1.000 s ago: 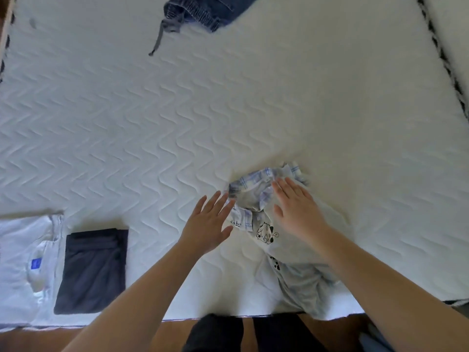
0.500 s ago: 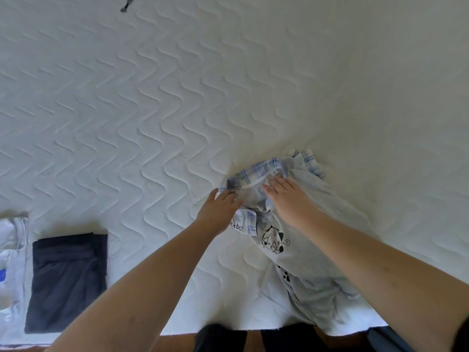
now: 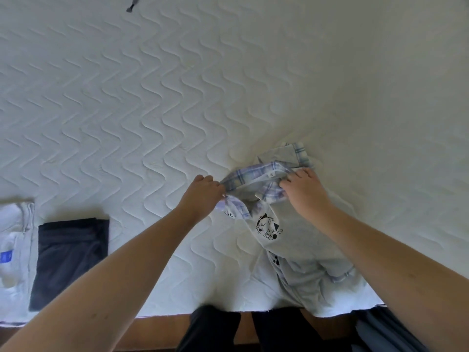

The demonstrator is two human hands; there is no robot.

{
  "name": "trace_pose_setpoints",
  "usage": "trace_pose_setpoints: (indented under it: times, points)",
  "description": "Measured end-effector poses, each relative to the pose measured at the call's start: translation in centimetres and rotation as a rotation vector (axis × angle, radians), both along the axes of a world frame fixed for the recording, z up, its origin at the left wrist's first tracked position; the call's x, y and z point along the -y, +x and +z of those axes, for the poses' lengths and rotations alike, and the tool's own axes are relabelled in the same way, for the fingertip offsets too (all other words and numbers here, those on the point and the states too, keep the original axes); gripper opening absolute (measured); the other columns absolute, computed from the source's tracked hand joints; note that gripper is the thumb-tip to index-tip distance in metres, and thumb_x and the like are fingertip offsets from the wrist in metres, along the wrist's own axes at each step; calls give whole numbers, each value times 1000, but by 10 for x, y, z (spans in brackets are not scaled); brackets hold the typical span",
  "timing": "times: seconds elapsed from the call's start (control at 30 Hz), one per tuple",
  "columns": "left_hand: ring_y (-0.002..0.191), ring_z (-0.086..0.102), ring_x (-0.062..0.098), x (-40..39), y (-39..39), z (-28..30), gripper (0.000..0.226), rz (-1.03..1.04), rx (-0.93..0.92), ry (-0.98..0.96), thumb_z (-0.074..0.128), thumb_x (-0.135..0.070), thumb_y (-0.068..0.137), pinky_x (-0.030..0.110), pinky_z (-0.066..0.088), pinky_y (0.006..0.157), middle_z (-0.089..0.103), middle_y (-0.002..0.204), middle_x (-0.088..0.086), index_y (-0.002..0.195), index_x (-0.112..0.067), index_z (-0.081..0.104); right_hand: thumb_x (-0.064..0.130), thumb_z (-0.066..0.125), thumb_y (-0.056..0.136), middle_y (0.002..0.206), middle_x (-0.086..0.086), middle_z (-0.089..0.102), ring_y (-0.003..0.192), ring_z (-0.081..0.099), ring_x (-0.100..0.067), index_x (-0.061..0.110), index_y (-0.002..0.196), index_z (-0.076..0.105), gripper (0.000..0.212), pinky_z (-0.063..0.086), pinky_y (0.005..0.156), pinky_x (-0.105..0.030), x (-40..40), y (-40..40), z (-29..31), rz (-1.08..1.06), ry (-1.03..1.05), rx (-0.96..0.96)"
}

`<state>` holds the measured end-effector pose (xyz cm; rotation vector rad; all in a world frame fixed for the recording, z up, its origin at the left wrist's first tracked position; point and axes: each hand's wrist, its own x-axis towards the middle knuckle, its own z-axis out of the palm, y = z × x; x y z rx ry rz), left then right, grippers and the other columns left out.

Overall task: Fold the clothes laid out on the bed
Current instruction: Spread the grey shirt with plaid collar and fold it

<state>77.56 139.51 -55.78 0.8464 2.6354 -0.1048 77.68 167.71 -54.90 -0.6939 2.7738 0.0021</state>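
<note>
Shirt [image 3: 302, 240] — left hand [image 3: 200, 196] and right hand [image 3: 304, 191] each pinch the plaid collar [image 3: 256, 174]; pull taut, square it — then fold.

Bare forearms without sleeves, bare hands [image 3: 203, 196], dark trousers [image 3: 215, 326]

On the white quilted bed [image 3: 152, 110] lies a pale grey shirt [image 3: 304, 240] with a plaid collar [image 3: 256, 175] and a small cartoon print [image 3: 269, 227]. The left hand [image 3: 200, 196] pinches the collar's left end; the right hand [image 3: 304, 191] pinches its right side. A folded dark garment [image 3: 68, 257] and a folded white garment [image 3: 14, 245] lie side by side at the left.
</note>
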Motion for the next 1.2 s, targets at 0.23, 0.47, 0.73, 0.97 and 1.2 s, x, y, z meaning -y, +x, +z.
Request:
trace_pose_setpoints:
  times: [0.23,0.47,0.73,0.97,1.2]
  points:
    - [76,58,29,-24,31,99,45,155,-123,233,32,-38,98,36,41,64,61,86,7,100,-11,67,22,73,85,88,-4,67,84,64,-28,15,89,71,8,47,75,-36,-5,29,81,-149,-209,-72]
    - [60,48,7,-41,56,195,26,438,106,537,33,-46,101,20,31,53,46,69,-12,88,-25,41,16,62,92,81,-5,68,77,62,-29,13,88,68,7,47,65,-35,-9,50,193,-187,-361,-67]
    - [71,51,0,-43,49,326,19,376,-16,782,78,-29,80,8,35,64,54,78,-10,83,-20,61,-1,53,96,87,-22,67,78,60,-23,-6,100,69,17,33,65,-9,-1,51,336,-93,-589,17]
    - [82,48,-2,-25,43,424,63,294,-211,803,83,-32,75,0,33,73,48,95,-12,132,-24,57,17,65,93,90,3,73,82,65,-15,13,97,75,12,46,75,-30,18,42,426,-19,-732,-306]
    - [77,51,3,-16,35,487,35,198,-360,814,80,-33,78,14,38,73,45,85,-5,112,-26,72,22,72,87,85,11,73,81,65,-3,21,90,74,4,50,75,-28,61,35,487,8,-915,-411]
